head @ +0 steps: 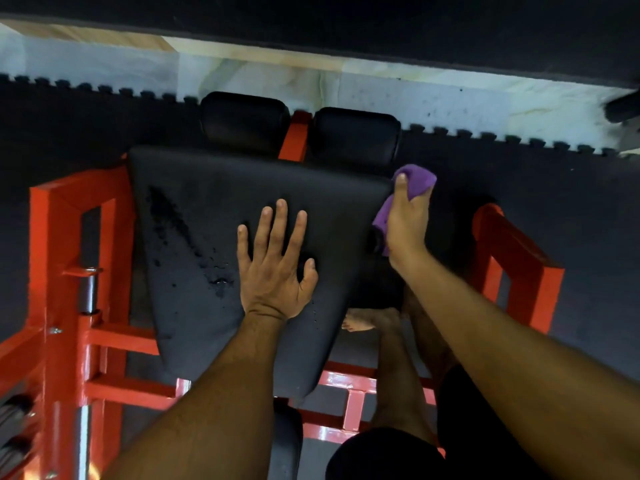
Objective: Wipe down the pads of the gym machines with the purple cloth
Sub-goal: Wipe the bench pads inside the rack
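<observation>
black pad (214, 202) on red frame (62, 237), left hand (275, 271) flat on it

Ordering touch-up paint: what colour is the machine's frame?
Bright orange-red, clearest on the frame left of the pad in the head view.

My left hand (275, 261) lies flat, fingers spread, on the large black seat pad (214, 216) of a red-framed gym machine (65, 258), while my right hand (407, 220) grips the bunched purple cloth (417, 180) against the pad's right edge, thumb pointing up along it. Dark wet streaks and droplets (183, 237) mark the pad's left half. Two black roller pads (301, 129) sit just beyond the seat, either side of a red post. My bare foot (367, 320) stands on the dark rubber floor mat (554, 188) below the pad
</observation>
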{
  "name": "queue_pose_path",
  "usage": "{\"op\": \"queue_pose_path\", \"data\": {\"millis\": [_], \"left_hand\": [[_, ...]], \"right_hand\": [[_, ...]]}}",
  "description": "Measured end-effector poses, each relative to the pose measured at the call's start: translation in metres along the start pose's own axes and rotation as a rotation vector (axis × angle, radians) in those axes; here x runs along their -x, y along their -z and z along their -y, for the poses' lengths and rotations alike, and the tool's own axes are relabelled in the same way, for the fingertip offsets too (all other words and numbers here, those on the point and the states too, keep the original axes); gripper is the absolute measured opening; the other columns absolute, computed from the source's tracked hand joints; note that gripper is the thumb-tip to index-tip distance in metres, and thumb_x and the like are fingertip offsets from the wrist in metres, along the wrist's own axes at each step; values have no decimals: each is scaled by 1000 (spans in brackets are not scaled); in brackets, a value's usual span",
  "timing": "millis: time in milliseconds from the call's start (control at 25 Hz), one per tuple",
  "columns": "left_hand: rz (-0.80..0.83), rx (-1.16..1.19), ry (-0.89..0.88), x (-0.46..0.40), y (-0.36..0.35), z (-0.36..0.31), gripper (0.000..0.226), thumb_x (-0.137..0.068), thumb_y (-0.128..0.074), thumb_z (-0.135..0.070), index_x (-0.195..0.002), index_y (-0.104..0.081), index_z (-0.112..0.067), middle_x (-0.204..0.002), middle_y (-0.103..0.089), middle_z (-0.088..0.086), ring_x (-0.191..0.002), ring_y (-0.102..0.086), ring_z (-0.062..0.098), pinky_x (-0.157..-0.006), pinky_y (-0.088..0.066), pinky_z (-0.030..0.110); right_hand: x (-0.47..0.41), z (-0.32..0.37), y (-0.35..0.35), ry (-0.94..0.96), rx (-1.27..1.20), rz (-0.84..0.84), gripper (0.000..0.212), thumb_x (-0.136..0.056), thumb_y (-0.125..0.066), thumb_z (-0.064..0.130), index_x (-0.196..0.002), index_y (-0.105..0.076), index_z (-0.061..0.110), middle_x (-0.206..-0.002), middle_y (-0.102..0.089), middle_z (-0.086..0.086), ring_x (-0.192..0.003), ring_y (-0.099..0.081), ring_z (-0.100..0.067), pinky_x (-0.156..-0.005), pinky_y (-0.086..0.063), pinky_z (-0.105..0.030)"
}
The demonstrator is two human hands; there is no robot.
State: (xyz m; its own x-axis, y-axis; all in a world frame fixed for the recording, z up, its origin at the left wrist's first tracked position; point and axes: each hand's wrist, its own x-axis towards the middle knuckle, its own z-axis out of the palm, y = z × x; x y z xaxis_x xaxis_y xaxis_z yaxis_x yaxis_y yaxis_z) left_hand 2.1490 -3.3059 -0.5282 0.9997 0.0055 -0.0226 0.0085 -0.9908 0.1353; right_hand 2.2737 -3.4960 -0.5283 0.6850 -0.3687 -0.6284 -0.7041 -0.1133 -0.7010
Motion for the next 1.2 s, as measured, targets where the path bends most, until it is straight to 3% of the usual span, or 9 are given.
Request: {"op": "queue_pose_path", "data": {"millis": [80,160,360,480,600,680,760,1000,1200], "left_hand": [[-4,-2,1,-1,2,-2,75,-94,-43,-45,-163,-25,-22,-171,-18,9,-159,-16,28,-126,-11,61],[7,4,0,-2,3,-2,77,-92,-44,-45,-163,-23,-24,-172,-16,8,-159,-14,26,-126,-10,60],[-20,20,17,-2,6,-2,75,-95,-43,-43,-163,-24,-20,-172,-18,6,-159,-15,23,-127,-11,58],[-121,28,163,-1,11,-1,74,-99,-43,-44,-164,-22,-16,-172,-19,9,-159,-17,23,-127,-11,56],[-204,75,814,30,14,-7,70,-103,-36,-46,-165,-20,-16,-173,-14,7,-160,-10,25,-127,-3,59],[-133,79,1042,43,8,-17,68,-105,-29,-48,-166,-17,-19,-174,-8,4,-160,-4,24,-127,-5,60],[-122,48,1023,44,2,-18,66,-106,-28,-46,-165,-17,-21,-174,-7,3,-160,-4,23,-127,-5,58],[-174,60,1035,46,-4,-18,62,-106,-29,-41,-165,-21,-21,-174,-11,5,-160,-8,22,-128,-7,57],[-184,42,1023,45,-6,-16,63,-106,-27,-43,-165,-21,-20,-173,-12,6,-160,-9,24,-127,-7,58]], "right_hand": [[-18,22,6,115,92,79,44,-105,-52,37,-141,-44,14,-127,-56,-4,-109,-56,-6,-83,-37,-9],[-12,39,26,413,231,149,30,-103,-58,30,-127,-46,17,-122,-53,-5,-100,-53,9,-80,-35,-2],[5,70,63,1030,541,521,53,-83,-76,11,-129,-50,12,-121,-49,2,-105,-54,-15,-91,-45,-27],[4,69,54,1296,810,504,58,-76,-70,29,-128,-59,6,-119,-56,-4,-111,-50,-23,-98,-42,-43],[-8,61,30,1311,1037,557,64,-78,-73,41,-132,-58,11,-131,-52,-16,-132,-44,-39,-105,-40,-61],[-16,52,20,1269,1144,620,73,-78,-81,39,-139,-51,11,-149,-37,-20,-135,-42,-40,-102,-46,-58],[-18,55,17,1237,1198,652,80,-79,-82,36,-144,-42,10,-160,-25,-20,-137,-42,-40,-102,-46,-53],[10,60,-14,1209,1199,556,72,-80,-72,28,-143,-43,11,-148,-46,-14,-134,-47,-34,-108,-43,-53],[29,48,-13,1366,1289,633,95,-77,-74,32,-157,-27,14,-166,-23,-13,-152,-24,-34,-117,-29,-59]]}}
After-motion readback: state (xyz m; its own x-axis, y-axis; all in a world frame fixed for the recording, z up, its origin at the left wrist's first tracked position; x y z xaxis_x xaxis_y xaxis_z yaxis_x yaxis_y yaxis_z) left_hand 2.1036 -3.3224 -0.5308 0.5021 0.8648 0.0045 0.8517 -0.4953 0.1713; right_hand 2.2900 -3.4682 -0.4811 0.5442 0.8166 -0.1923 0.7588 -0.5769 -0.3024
